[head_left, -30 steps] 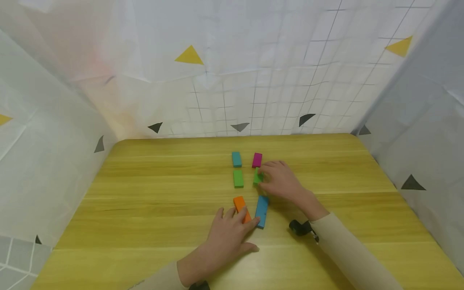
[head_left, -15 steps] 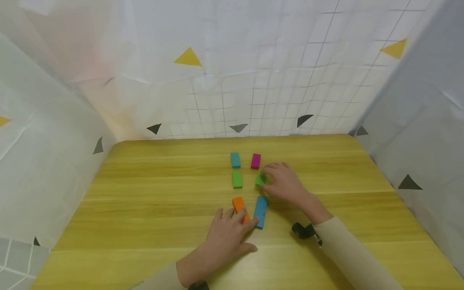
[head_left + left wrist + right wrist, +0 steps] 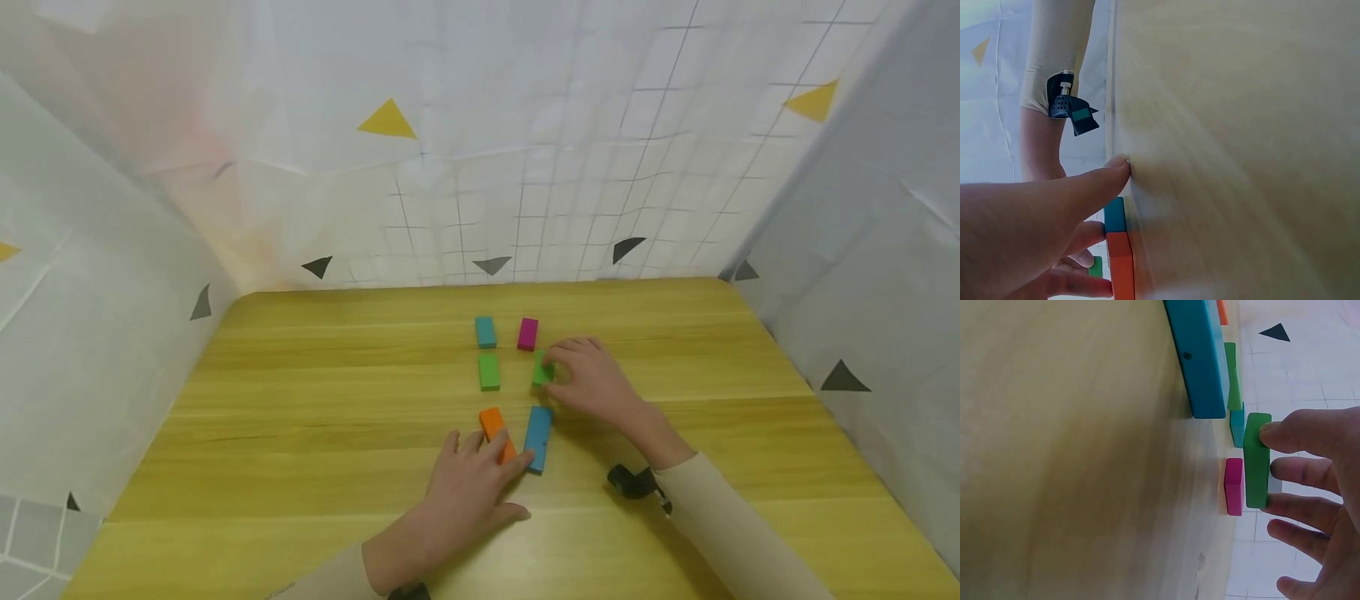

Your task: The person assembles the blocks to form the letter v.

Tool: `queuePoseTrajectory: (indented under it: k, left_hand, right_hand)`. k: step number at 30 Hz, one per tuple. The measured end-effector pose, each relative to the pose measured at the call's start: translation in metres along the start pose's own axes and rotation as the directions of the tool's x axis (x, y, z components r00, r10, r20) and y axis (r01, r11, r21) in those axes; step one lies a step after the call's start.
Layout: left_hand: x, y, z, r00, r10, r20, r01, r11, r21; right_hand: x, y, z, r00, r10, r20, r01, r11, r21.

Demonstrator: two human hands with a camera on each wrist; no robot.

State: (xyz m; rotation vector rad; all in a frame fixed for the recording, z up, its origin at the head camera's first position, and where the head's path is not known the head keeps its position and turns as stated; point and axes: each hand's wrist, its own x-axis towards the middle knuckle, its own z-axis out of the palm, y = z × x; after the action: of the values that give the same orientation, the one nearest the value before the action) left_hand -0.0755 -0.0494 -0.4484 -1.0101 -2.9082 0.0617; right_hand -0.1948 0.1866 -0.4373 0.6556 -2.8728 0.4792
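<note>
My right hand (image 3: 594, 385) pinches a small green block (image 3: 1256, 461) between thumb and fingers, low over the table in the head view. The right wrist view shows the thumb on one end and fingertips along its side and other end. My left hand (image 3: 468, 487) spreads over the near blocks, its fingers extended. One fingertip rests on the orange block (image 3: 492, 422); another touches the near end of the longer blue block (image 3: 539, 425). These two lie side by side, the orange one slanted. In the left wrist view the thumb (image 3: 1100, 184) stands apart from the blocks.
Behind the orange block lies a second green block (image 3: 489, 372), with a teal block (image 3: 486, 332) beyond it. A magenta block (image 3: 528, 334) lies just past the held one. White sheets with triangles (image 3: 388, 119) border the wooden table (image 3: 300, 433) at the back and sides.
My right hand has shifted the green block slightly rightward, out of line with the magenta block. My left hand keeps its place on the orange and blue blocks.
</note>
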Motion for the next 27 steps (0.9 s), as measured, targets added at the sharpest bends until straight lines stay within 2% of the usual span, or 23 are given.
queuePoseTrajectory:
  k: [15, 27]
  left_hand:
    - [-0.001, 0.0, -0.001, 1.0, -0.002, 0.007, 0.002, 1.0, -0.005]
    - [-0.002, -0.001, 0.0, 1.0, 0.005, 0.003, -0.005, 1.0, -0.014]
  right_hand:
    - [-0.009, 0.0, 0.001, 1.0, 0.014, 0.014, -0.014, 1.0, -0.005]
    - [-0.012, 0.002, 0.009, 0.999, 0.021, 0.036, -0.021, 1.0, -0.009]
